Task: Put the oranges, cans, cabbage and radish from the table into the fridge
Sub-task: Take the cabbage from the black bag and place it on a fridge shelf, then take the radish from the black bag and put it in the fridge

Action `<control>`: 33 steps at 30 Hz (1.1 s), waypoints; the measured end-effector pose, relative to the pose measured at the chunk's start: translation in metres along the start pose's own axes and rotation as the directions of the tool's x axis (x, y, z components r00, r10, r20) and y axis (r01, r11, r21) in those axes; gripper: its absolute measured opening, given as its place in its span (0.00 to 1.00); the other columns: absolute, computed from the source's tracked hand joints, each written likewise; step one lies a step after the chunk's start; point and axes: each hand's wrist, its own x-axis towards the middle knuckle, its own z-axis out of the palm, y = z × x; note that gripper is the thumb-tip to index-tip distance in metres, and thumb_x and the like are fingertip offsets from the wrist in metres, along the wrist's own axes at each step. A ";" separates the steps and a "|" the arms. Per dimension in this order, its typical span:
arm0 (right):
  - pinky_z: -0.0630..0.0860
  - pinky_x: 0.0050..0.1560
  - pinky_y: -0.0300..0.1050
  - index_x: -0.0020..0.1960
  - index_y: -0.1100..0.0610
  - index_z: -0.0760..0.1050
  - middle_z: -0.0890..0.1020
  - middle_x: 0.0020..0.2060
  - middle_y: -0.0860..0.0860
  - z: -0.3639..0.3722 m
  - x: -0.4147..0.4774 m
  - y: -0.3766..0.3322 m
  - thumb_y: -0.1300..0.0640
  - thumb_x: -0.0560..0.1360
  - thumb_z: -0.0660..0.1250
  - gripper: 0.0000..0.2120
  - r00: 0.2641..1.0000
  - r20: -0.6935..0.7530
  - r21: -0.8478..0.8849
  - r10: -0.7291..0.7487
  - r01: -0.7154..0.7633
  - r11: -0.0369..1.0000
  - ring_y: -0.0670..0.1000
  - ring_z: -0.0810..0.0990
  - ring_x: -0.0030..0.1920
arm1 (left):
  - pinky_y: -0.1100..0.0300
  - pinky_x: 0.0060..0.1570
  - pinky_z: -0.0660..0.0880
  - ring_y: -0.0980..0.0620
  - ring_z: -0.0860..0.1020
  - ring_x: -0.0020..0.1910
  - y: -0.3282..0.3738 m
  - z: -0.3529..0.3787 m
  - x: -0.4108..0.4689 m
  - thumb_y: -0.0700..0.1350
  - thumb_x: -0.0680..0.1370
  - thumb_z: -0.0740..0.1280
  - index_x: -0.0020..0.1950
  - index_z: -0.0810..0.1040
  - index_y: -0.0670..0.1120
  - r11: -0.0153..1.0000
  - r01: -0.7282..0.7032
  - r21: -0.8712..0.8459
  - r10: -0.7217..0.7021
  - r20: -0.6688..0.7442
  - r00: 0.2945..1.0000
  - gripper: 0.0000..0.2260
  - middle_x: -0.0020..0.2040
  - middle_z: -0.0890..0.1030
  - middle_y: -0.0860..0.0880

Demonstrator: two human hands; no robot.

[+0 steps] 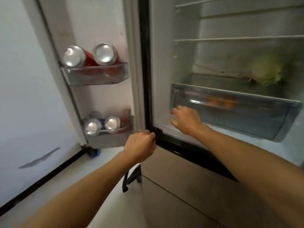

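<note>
Right hand [184, 120], fingers apart, lies at the left front of the crisper drawer [246, 117]; left hand [141, 145] grips the fridge frame [145, 79].

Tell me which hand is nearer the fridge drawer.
Right. The right hand is open at the left end of the drawer, by its front wall; whether it touches is unclear. The left hand is lower and further left, gripping the black frame.

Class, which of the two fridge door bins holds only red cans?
The upper door bin: it holds just two red cans, tilted with their silver tops towards the camera. The lower door bin has blue cans in it too.
</note>
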 end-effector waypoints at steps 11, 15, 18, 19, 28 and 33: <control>0.76 0.44 0.52 0.54 0.54 0.77 0.80 0.48 0.53 0.082 -0.096 -0.239 0.44 0.73 0.50 0.23 0.925 0.223 0.206 -0.309 0.265 0.942 0.58 0.80 0.48 | 0.52 0.45 0.74 0.44 0.77 0.50 -0.108 -0.017 -0.283 0.51 0.80 0.57 0.58 0.75 0.47 0.935 0.328 0.137 -0.351 0.215 0.911 0.13 0.54 0.78 0.47; 0.75 0.50 0.49 0.63 0.52 0.74 0.79 0.56 0.50 0.079 -0.137 -0.367 0.48 0.78 0.58 0.17 0.876 0.206 0.252 -0.437 0.384 0.888 0.55 0.79 0.53 | 0.51 0.46 0.75 0.44 0.77 0.48 -0.166 -0.048 -0.401 0.51 0.80 0.56 0.56 0.75 0.46 0.878 0.442 0.185 -0.477 0.251 0.842 0.13 0.51 0.78 0.47; 0.73 0.50 0.46 0.64 0.52 0.74 0.79 0.57 0.51 0.080 -0.155 -0.448 0.48 0.79 0.58 0.17 0.832 0.158 0.322 -0.532 0.466 0.824 0.54 0.78 0.53 | 0.51 0.45 0.77 0.47 0.78 0.46 -0.198 -0.075 -0.471 0.52 0.80 0.57 0.55 0.75 0.47 0.813 0.541 0.214 -0.581 0.247 0.776 0.13 0.50 0.78 0.48; 0.73 0.50 0.46 0.64 0.52 0.74 0.79 0.57 0.51 0.078 -0.161 -0.480 0.48 0.79 0.59 0.17 0.807 0.149 0.340 -0.571 0.501 0.796 0.54 0.78 0.53 | 0.52 0.45 0.77 0.49 0.78 0.45 -0.210 -0.086 -0.498 0.52 0.80 0.57 0.55 0.75 0.47 0.786 0.578 0.218 -0.617 0.239 0.749 0.12 0.50 0.78 0.49; 0.74 0.52 0.44 0.66 0.53 0.72 0.78 0.59 0.50 0.075 -0.177 -0.737 0.47 0.80 0.58 0.17 0.576 0.050 0.422 -0.816 0.728 0.540 0.51 0.78 0.54 | 0.55 0.45 0.75 0.49 0.78 0.48 -0.313 -0.163 -0.677 0.51 0.79 0.60 0.52 0.76 0.48 0.495 0.826 0.270 -0.869 0.134 0.477 0.09 0.50 0.78 0.50; 0.76 0.48 0.46 0.59 0.52 0.75 0.79 0.53 0.49 0.096 -0.152 -0.866 0.48 0.78 0.59 0.14 0.459 -0.024 0.489 -0.888 0.780 0.390 0.51 0.79 0.50 | 0.51 0.45 0.76 0.47 0.78 0.46 -0.393 -0.190 -0.747 0.51 0.78 0.59 0.51 0.76 0.47 0.329 0.887 0.324 -0.943 0.053 0.330 0.10 0.49 0.79 0.48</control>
